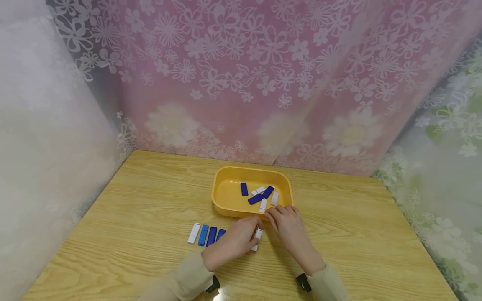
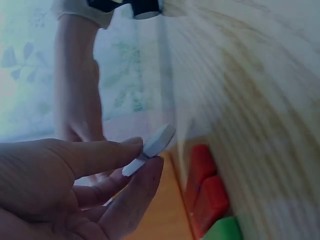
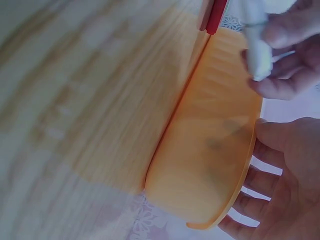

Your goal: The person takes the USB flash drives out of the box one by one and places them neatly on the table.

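My left hand (image 1: 235, 236) pinches a white USB stick (image 2: 159, 141) between thumb and fingertips, in front of the yellow box (image 1: 235, 211). The stick is raised off the table, with a thin seam across its body. Over the near rim of the box, toward its right end, my right hand (image 1: 290, 225) grips the edge, fingers inside and thumb at the rim. What those fingertips touch inside is hidden. White and dark blue sticks, such as this dark blue stick (image 1: 244, 189), lie loose in the box.
Left of my left hand, a row on the wooden table (image 1: 132, 234) includes a white stick (image 1: 193, 233), a light blue stick (image 1: 203, 235) and a dark blue stick (image 1: 211, 237). Red pieces (image 2: 207, 195) and a green piece (image 2: 223, 231) show in the left wrist view. Flowered curtains (image 1: 233, 83) surround the table.
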`<action>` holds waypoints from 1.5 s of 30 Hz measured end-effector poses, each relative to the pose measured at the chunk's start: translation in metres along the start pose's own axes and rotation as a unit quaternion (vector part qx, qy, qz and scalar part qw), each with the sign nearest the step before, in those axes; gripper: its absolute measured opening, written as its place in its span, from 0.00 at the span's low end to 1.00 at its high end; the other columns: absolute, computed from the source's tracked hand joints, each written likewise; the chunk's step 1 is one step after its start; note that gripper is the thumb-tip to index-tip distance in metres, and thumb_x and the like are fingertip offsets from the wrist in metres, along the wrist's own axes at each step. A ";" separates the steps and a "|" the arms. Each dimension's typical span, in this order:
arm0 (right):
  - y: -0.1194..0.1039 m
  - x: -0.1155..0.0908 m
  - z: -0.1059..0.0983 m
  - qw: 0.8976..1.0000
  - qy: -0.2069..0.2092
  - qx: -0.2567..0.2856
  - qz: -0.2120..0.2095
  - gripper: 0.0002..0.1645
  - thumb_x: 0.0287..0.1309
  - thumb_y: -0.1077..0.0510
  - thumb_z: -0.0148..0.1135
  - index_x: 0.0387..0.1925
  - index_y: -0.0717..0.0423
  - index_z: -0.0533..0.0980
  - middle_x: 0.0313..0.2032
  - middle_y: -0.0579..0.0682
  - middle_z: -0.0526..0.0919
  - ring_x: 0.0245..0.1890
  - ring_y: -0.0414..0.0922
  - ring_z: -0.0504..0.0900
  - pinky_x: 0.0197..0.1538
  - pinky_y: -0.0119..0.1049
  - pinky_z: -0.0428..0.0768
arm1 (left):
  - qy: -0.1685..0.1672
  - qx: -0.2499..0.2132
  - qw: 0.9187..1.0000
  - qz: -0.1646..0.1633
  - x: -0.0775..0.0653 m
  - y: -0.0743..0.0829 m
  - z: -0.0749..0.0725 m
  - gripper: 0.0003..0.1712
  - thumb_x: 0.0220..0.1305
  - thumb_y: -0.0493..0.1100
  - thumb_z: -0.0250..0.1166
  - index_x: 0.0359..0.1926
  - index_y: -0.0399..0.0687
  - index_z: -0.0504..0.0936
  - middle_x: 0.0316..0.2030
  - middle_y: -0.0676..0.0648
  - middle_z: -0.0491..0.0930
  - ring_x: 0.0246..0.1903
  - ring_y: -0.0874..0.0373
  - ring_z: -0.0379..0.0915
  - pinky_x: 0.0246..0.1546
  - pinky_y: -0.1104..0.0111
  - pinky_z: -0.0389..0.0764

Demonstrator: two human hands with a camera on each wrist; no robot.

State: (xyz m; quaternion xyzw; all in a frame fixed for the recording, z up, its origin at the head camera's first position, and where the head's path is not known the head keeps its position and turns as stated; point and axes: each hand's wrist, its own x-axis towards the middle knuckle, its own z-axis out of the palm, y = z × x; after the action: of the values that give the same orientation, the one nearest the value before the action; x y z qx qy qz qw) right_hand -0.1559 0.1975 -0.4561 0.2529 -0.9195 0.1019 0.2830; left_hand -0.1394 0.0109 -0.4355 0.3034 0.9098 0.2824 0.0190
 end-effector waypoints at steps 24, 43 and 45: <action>-0.001 0.001 -0.002 0.999 -0.031 -0.003 0.028 0.05 0.64 0.55 0.68 0.33 0.52 0.83 0.28 0.47 0.81 0.32 0.51 0.77 0.50 0.55 0.78 | -0.026 0.132 0.991 0.025 -0.002 -0.014 0.004 0.22 0.47 0.56 0.82 0.39 0.52 0.86 0.34 0.56 0.79 0.35 0.62 0.67 0.37 0.73 0.70; -0.002 0.003 -0.002 1.000 -0.024 -0.003 0.016 0.06 0.64 0.56 0.68 0.32 0.53 0.83 0.28 0.48 0.83 0.32 0.52 0.80 0.49 0.54 0.79 | 0.177 0.051 0.982 0.041 -0.003 -0.046 -0.057 0.06 0.72 0.42 0.64 0.43 0.47 0.86 0.38 0.50 0.84 0.33 0.56 0.80 0.33 0.67 0.80; -0.001 0.003 -0.002 1.000 -0.023 -0.001 0.016 0.05 0.64 0.56 0.68 0.33 0.53 0.83 0.28 0.48 0.83 0.32 0.52 0.80 0.49 0.54 0.79 | 0.167 0.060 0.983 0.047 -0.006 -0.052 -0.058 0.08 0.73 0.42 0.63 0.46 0.44 0.85 0.42 0.48 0.85 0.39 0.53 0.82 0.40 0.63 0.83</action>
State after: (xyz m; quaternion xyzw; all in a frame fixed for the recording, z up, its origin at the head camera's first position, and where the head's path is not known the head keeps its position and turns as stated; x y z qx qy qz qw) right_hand -0.1564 0.1957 -0.4528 0.2396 -0.9300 0.0996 0.2603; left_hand -0.1748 -0.0555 -0.4146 0.2954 0.9000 0.2748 -0.1649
